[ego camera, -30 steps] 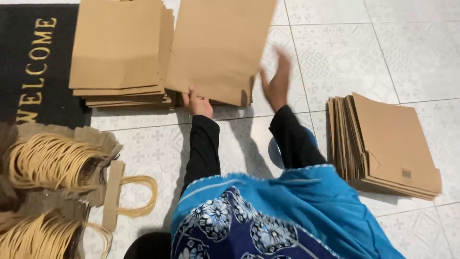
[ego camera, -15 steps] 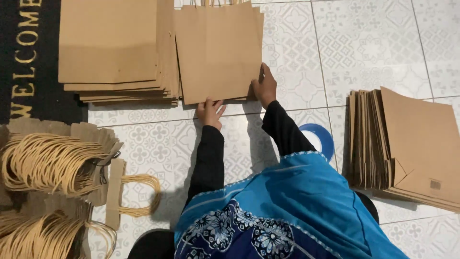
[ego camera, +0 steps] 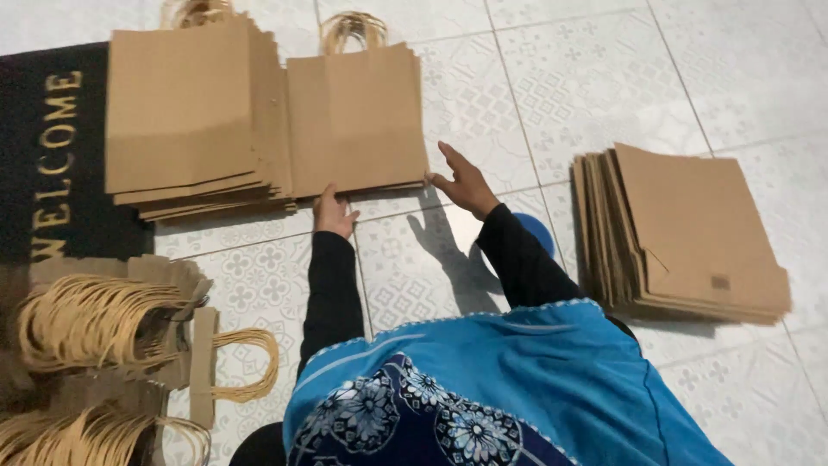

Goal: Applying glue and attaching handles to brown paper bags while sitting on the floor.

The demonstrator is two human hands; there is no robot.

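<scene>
Brown paper bags (ego camera: 355, 121) beside the black doormat (ego camera: 52, 155) seem light, floppy; we are touching their bottom edge, left hand (ego camera: 332, 213) and right hand (ego camera: 466, 183) open-fingered.

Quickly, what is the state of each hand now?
Left hand: open, fingers on the bottom edge of the small paper bag pile, holding nothing.
Right hand: open, at the pile's corner, holding nothing.

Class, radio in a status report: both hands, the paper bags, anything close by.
Left hand open, at small bag stack's lower edge. Right hand open at its corner. Larger stack touching alongside; flat pile apart, right.
</scene>
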